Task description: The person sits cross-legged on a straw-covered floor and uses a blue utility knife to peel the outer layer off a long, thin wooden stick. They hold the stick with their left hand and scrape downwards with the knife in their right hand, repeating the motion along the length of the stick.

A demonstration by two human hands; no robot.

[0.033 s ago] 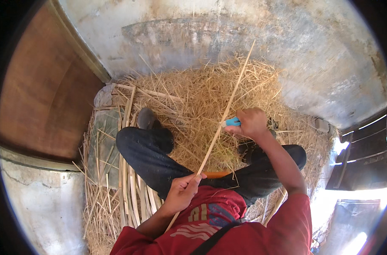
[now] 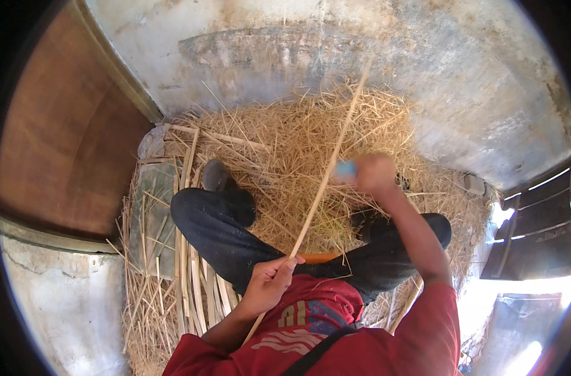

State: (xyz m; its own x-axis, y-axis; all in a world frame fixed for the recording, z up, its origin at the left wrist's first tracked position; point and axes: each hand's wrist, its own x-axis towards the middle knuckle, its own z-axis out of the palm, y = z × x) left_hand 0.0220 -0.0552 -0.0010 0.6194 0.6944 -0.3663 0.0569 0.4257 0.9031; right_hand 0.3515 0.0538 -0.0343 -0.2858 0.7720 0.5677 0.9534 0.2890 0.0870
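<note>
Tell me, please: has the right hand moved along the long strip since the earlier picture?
No. The right hand sits at the same place on the long strip, at the same spot over the straw pile as earlier.

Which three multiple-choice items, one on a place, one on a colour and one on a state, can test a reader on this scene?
1. Where do the loose strips lie?
A. by the left leg
B. on the door
C. on the right arm

2. What colour is the tool in the right hand?
A. blue
B. green
C. black

3. How does the left hand hold the stick?
A. flat, open
B. fingers closed around it
C. not touching

Key: 1 A, strips lie beside the dark trouser leg; 2 A, blue shows at the fist; 3 B, fingers wrap the stick.
</note>
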